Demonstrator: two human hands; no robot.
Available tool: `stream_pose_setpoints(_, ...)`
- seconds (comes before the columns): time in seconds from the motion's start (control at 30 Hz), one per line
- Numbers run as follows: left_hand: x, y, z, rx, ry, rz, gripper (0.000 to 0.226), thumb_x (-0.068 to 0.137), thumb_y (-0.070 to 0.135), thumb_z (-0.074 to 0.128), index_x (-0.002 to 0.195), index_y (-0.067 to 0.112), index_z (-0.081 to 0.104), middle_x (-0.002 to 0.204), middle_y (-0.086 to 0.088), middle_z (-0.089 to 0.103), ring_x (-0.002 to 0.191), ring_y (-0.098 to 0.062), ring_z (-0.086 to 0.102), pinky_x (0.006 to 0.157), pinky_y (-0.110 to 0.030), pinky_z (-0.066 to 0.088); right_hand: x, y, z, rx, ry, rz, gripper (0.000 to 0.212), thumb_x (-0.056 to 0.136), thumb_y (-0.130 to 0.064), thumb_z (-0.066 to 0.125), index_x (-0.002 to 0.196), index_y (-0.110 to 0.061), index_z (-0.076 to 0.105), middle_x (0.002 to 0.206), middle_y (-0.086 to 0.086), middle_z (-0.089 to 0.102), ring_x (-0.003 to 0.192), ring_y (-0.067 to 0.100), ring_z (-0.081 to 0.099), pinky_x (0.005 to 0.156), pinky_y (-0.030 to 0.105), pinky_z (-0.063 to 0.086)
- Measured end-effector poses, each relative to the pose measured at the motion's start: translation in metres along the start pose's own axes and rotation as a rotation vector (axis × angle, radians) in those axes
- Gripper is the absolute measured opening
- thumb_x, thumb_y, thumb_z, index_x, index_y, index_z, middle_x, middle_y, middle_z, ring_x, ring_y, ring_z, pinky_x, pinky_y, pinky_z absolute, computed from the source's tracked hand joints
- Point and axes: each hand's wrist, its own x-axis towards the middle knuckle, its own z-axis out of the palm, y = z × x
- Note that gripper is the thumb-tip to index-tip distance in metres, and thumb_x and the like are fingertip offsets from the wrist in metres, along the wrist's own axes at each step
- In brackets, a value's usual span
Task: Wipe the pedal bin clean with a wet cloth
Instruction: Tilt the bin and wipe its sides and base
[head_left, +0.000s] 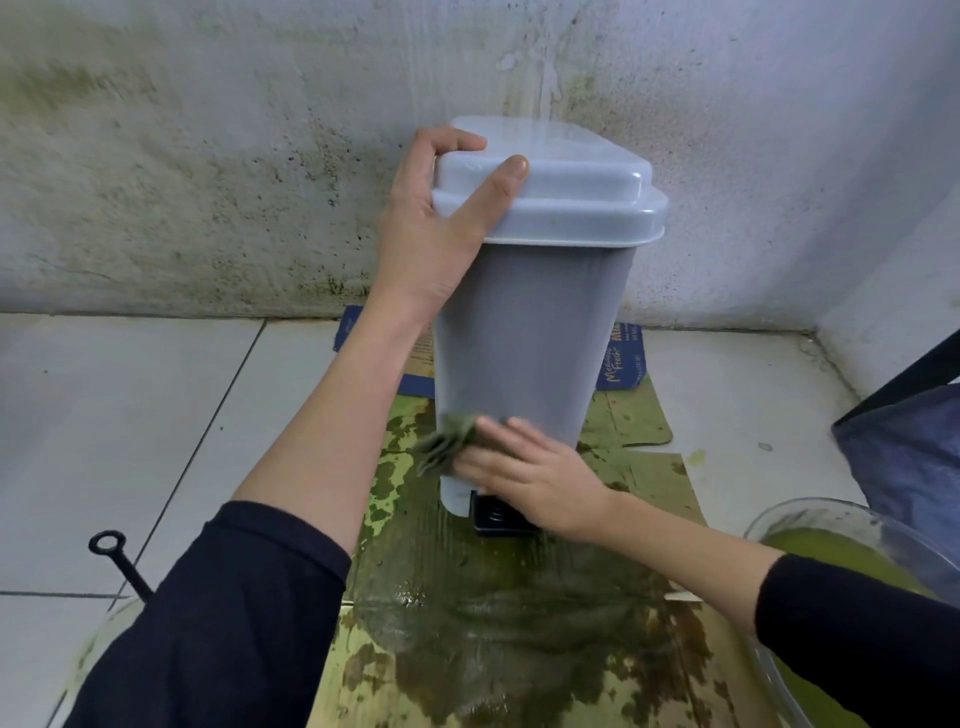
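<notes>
The pedal bin (524, 332) stands upright on its base, its long axis running vertically, narrowing from the wide lid (566, 182) down to the foot. Its front face looks toward you, and the black pedal (498, 514) juts out at the bottom, pointing at you. The bin sits on a sheet of flattened cardboard (639, 415) laid on the white tiled floor (130, 415), close to the stained wall (208, 156) behind it. The cardboard in front of the bin is soaked and blotched with green.

Your left hand (431, 228) grips the near left corner of the lid: the thumb lies across the front edge, the fingers curl over the top, and the palm presses the bin's upper left side. Your right hand (530, 467) is low on the front face, just above the pedal, fingers straight and spread flat, pressing the wet cloth (447, 441) against the plastic. The cloth is a bunched grey-green piece, sticking out to the left of your fingertips at the bin's lower left edge. It is blurred, so its folds cannot be made out.

Both forearms show bare below dark sleeves (249, 597) pushed up. At your right a clear basin (810, 519) holds greenish water. Beyond it a dark blue bag (904, 457) hangs by the wall. At your lower left a black metal rod with a ring end (111, 551) stands over the tiles.
</notes>
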Motion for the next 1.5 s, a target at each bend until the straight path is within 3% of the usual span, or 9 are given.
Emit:
stream_pose_setpoints(0.13, -0.002, 0.001, -0.001, -0.006, -0.045, -0.008, 0.030, 0.070, 0.050, 0.070, 0.090, 0.036, 0.054, 0.101, 0.017, 0.056, 0.088, -0.001, 0.056, 0.079, -0.023, 0.049, 0.019, -0.018, 0.010, 0.297, -0.259, -0.142, 0.026, 0.095, -0.018, 0.042, 0.099, -0.014, 0.067, 0.118, 0.003, 0.066, 0.137, 0.021, 0.036, 0.119, 0.026, 0.003)
stream_pose_setpoints(0.23, 0.000, 0.001, -0.003, -0.026, -0.050, -0.013, 0.028, 0.070, 0.048, 0.070, 0.090, 0.035, 0.054, 0.101, 0.020, 0.056, 0.084, 0.006, 0.056, 0.075, -0.017, 0.047, 0.007, -0.017, 0.004, 0.450, -0.224, 0.003, 0.030, 0.097, -0.022, 0.041, 0.111, -0.012, 0.066, 0.124, 0.003, 0.063, 0.136, 0.019, 0.037, 0.118, 0.026, 0.011)
stream_pose_setpoints(0.6, -0.008, -0.001, -0.003, -0.019, -0.011, -0.003, 0.031, 0.071, 0.049, 0.070, 0.094, 0.036, 0.054, 0.103, 0.021, 0.055, 0.090, 0.003, 0.056, 0.080, -0.020, 0.048, -0.038, -0.072, -0.026, 0.617, 0.387, 0.859, 0.033, 0.101, -0.025, 0.033, 0.116, -0.011, 0.059, 0.118, -0.001, 0.059, 0.127, 0.006, 0.046, 0.106, 0.031, 0.040)
stream_pose_setpoints(0.7, -0.006, 0.001, 0.000, -0.009, -0.010, 0.004, 0.031, 0.070, 0.051, 0.069, 0.093, 0.037, 0.054, 0.105, 0.019, 0.055, 0.096, -0.003, 0.056, 0.085, -0.025, 0.050, -0.003, -0.073, -0.026, 0.533, 0.402, 0.690, 0.028, 0.101, -0.019, 0.039, 0.116, -0.006, 0.059, 0.119, 0.006, 0.063, 0.127, 0.020, 0.049, 0.109, 0.031, 0.037)
stream_pose_setpoints(0.8, -0.006, -0.001, -0.002, -0.010, -0.022, -0.005, 0.033, 0.069, 0.051, 0.069, 0.094, 0.036, 0.054, 0.106, 0.019, 0.055, 0.096, -0.004, 0.057, 0.085, -0.027, 0.051, -0.010, -0.078, 0.003, 0.400, 0.036, 0.438, 0.029, 0.092, -0.010, 0.044, 0.111, -0.012, 0.065, 0.123, 0.003, 0.064, 0.134, 0.016, 0.037, 0.109, 0.037, 0.037)
stream_pose_setpoints(0.97, -0.014, -0.004, -0.006, 0.012, -0.020, -0.008, 0.030, 0.072, 0.050, 0.069, 0.095, 0.040, 0.053, 0.132, 0.004, 0.052, 0.121, -0.013, 0.050, 0.101, -0.036, 0.045, -0.036, -0.077, 0.002, 0.355, -0.029, 0.468, 0.035, 0.094, -0.014, 0.035, 0.112, -0.011, 0.065, 0.118, 0.001, 0.066, 0.125, 0.020, 0.051, 0.107, 0.036, 0.038)
stream_pose_setpoints(1.2, -0.017, 0.001, 0.001, -0.015, -0.032, 0.000, 0.031, 0.069, 0.051, 0.068, 0.094, 0.039, 0.053, 0.137, 0.003, 0.048, 0.125, -0.007, 0.045, 0.105, -0.029, 0.040, -0.039, -0.072, -0.039, 0.511, 0.427, 0.957, 0.025, 0.099, -0.020, 0.040, 0.119, -0.024, 0.054, 0.111, 0.000, 0.062, 0.114, 0.017, 0.057, 0.104, 0.021, 0.040)
stream_pose_setpoints(1.37, -0.024, 0.004, -0.004, -0.029, -0.107, -0.023, 0.032, 0.071, 0.048, 0.068, 0.097, 0.035, 0.054, 0.139, 0.010, 0.044, 0.128, -0.006, 0.044, 0.107, -0.036, 0.040, 0.040, -0.028, -0.100, 0.332, 0.901, 0.676, 0.027, 0.100, -0.011, 0.036, 0.115, 0.003, 0.054, 0.119, 0.015, 0.058, 0.122, 0.033, 0.050, 0.105, 0.040, 0.041)
stream_pose_setpoints(1.5, -0.039, 0.001, -0.017, -0.033, -0.140, -0.027, 0.029, 0.077, 0.045, 0.065, 0.101, 0.033, 0.054, 0.140, 0.016, 0.039, 0.132, -0.001, 0.039, 0.110, -0.033, 0.036, 0.051, -0.008, -0.064, -0.006, 0.679, 0.556, 0.038, 0.095, -0.014, 0.054, 0.132, -0.008, 0.045, 0.142, 0.003, 0.042, 0.143, 0.026, 0.021, 0.112, 0.049, 0.031)
